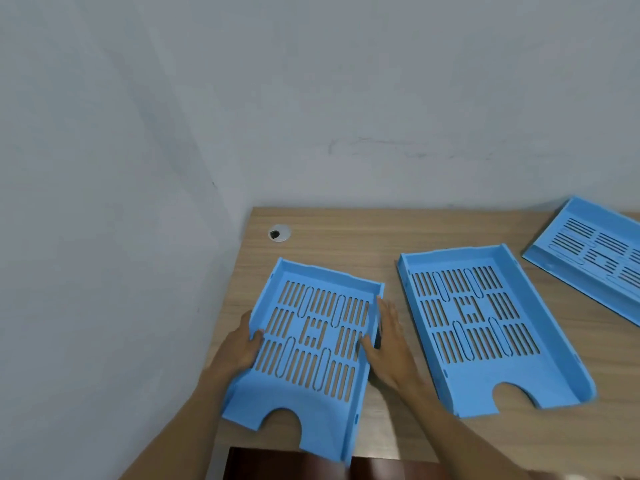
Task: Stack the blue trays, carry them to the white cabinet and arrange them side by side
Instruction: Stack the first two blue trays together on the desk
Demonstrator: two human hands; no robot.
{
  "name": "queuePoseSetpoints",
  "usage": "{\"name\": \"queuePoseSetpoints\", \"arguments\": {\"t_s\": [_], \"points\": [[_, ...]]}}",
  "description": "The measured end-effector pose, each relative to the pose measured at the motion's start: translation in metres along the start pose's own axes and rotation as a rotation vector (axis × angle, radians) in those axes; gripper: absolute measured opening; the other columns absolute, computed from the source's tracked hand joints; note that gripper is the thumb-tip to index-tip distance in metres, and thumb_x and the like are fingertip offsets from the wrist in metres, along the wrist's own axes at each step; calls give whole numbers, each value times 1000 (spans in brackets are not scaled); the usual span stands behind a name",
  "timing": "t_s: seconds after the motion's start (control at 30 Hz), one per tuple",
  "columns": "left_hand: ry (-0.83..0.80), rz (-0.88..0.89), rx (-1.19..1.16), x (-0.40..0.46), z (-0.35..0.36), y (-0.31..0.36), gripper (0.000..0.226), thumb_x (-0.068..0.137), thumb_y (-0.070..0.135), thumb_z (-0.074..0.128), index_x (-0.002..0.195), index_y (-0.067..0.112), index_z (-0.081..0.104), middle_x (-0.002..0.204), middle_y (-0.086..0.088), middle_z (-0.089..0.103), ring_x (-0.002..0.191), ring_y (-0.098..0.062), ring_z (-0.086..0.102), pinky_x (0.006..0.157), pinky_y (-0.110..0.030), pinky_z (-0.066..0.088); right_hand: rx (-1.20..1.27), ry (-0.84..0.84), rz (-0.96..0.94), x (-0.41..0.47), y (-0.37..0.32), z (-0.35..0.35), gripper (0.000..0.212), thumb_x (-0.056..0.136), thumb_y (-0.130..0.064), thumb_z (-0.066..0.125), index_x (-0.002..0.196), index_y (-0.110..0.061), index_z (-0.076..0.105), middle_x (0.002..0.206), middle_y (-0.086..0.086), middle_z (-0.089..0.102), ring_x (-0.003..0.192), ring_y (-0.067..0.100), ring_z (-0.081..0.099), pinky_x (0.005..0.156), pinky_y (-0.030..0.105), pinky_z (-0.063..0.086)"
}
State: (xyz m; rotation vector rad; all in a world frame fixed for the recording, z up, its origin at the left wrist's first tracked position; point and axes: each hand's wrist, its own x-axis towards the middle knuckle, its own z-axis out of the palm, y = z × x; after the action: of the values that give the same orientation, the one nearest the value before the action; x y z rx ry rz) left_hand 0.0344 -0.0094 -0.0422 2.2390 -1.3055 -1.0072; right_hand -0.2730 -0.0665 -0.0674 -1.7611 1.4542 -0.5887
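Three blue slotted trays lie on a wooden desk [346, 233]. The left tray [304, 396] is between my hands, with its notched front edge overhanging the desk's front. My left hand [240, 344] grips its left wall, thumb inside. My right hand [384, 341] holds its right wall, thumb on the tray floor. The middle tray [540, 382] lies flat to the right, apart from my hands. The third tray [568, 220] sits at the far right, cut off by the frame edge. No white cabinet is in view.
A round cable grommet [279, 233] is set in the desk's back left corner. Grey walls [138, 168] close off the desk at the back and on the left. A dark brown surface [263, 465] shows below the desk's front edge.
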Motion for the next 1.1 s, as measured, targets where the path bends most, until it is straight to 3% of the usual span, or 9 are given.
{"name": "queuePoseSetpoints", "arguments": {"t_s": [0.1,0.2,0.4,0.53,0.6,0.8,0.87,0.93,1.1], "points": [[58,-39,-131,-13,11,-1,42,103,26,41,144,19,39,117,-10,67,89,-21,62,78,-30,47,294,37,110,-34,-6,12,53,98,-46,47,146,-49,25,141,-9,53,125,15,56,102,43,49],[102,-67,-194,-29,21,2,35,104,29,39,137,22,48,106,-1,65,81,-14,62,72,-29,49,553,31,212,-63,-23,15,32,101,-41,45,132,-36,50,100,-2,74,85,19,74,73,38,62],[107,-182,-309,-61,23,17,44,106,37,27,135,17,53,132,-14,61,119,-32,57,92,-31,39,476,97,236,-66,-33,1,21,104,-33,39,116,-35,57,96,-11,71,80,-8,68,64,11,55],[79,-186,-397,-73,15,20,47,103,44,27,126,19,59,124,-12,67,106,-27,65,98,-40,49,427,103,216,-56,-35,-7,37,103,-43,37,133,-30,53,108,-10,70,94,5,68,91,39,56],[61,-168,-463,-79,5,29,48,101,50,29,115,21,65,111,-13,73,95,-29,71,91,-48,55,429,115,219,-51,-45,-18,37,104,-41,36,134,-27,53,112,-8,67,103,11,64,97,42,51],[108,-34,-540,-67,-28,69,46,89,57,41,98,25,72,101,-8,77,91,-29,74,89,-54,56,465,210,280,-28,-74,-67,36,106,-25,37,132,-11,57,72,4,56,60,16,53,56,29,44],[111,20,-555,-65,-40,87,35,97,46,43,99,23,70,105,-11,76,93,-31,73,89,-55,56,508,225,281,-16,-86,-88,40,106,-22,37,142,-8,49,109,25,66,96,37,64,83,44,53],[141,35,-618,-92,-52,130,28,104,29,42,103,18,68,104,-18,75,88,-35,73,85,-55,58,577,208,282,-8,-101,-118,44,107,-21,36,149,-8,38,147,16,47,134,37,45,110,47,36],[152,-16,-777,-109,-45,185,28,104,24,41,106,10,66,87,-18,75,65,-29,71,63,-43,60,620,118,260,7,-112,-180,48,107,-22,34,154,-13,27,161,5,25,147,28,25,118,44,21]]}}
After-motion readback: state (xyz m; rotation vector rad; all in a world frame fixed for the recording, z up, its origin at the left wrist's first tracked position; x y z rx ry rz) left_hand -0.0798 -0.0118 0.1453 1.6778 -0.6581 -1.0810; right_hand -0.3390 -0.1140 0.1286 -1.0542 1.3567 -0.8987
